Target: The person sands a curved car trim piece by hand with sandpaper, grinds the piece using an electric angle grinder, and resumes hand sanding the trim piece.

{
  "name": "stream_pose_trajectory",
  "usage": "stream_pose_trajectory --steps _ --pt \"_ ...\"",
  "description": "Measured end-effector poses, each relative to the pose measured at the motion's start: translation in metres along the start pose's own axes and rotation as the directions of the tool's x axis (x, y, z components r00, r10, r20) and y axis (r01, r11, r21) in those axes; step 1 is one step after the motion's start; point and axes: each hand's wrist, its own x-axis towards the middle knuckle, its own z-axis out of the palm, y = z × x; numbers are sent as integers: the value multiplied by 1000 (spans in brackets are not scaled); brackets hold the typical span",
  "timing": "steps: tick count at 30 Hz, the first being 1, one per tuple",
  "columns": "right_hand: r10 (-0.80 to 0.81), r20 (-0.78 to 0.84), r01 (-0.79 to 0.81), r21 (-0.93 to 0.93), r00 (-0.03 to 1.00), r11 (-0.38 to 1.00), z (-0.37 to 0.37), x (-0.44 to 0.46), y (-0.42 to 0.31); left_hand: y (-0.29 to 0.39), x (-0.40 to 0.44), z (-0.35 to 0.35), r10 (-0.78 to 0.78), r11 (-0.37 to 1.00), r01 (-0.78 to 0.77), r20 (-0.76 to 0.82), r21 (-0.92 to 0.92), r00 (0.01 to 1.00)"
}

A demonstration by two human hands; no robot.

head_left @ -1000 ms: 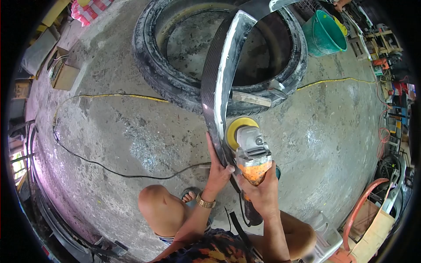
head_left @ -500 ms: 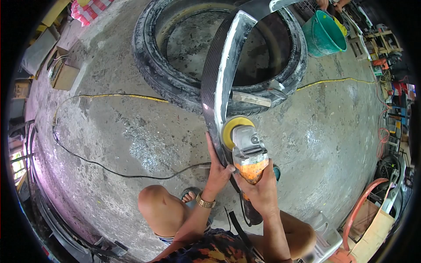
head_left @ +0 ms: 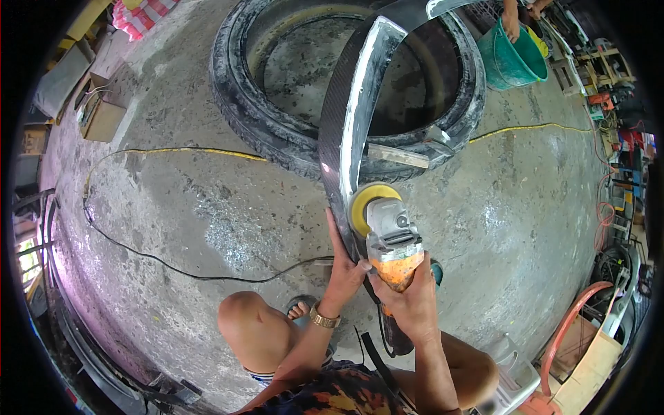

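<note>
A long curved black part (head_left: 333, 131) with a white-coated inner edge leans across a big tire (head_left: 235, 104) on the floor. Its lower end is in my left hand (head_left: 344, 271), fingers along the outer side and thumb on the inner side. My right hand (head_left: 411, 297) is wrapped round an orange and grey angle grinder (head_left: 395, 242). The yellow disc (head_left: 366, 202) of the grinder is at the part's inner edge, just above my left hand; whether they touch is hard to tell. A flat wooden-looking block (head_left: 398, 155) rests on the tire.
Another person's hands (head_left: 511, 26) are at a green bucket (head_left: 508, 59) at the top right. A yellow and black cable (head_left: 173, 150) runs over the floor. At the lower right stands a white plastic chair (head_left: 515, 373). A cardboard box (head_left: 102, 119) lies at the left.
The grinder has moved slightly up and left, closer to the black part, since the first frame. The other person's hand has come down to the bucket's rim. My left hand has stayed in place.
</note>
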Motion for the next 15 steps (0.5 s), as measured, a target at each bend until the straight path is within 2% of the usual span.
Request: stream_pose_trajectory --steps 9,11,15 --pt "30 2 -30 15 1000 999 -2 0 -2 2 -1 1 8 1000 -8 -2 -6 1000" --pt "93 27 -94 29 995 995 -1 0 -5 1 -1 1 11 1000 -11 2 1 1000" --pt "122 17 -122 55 992 991 0 2 -8 1 0 1 14 1000 -14 0 -13 1000"
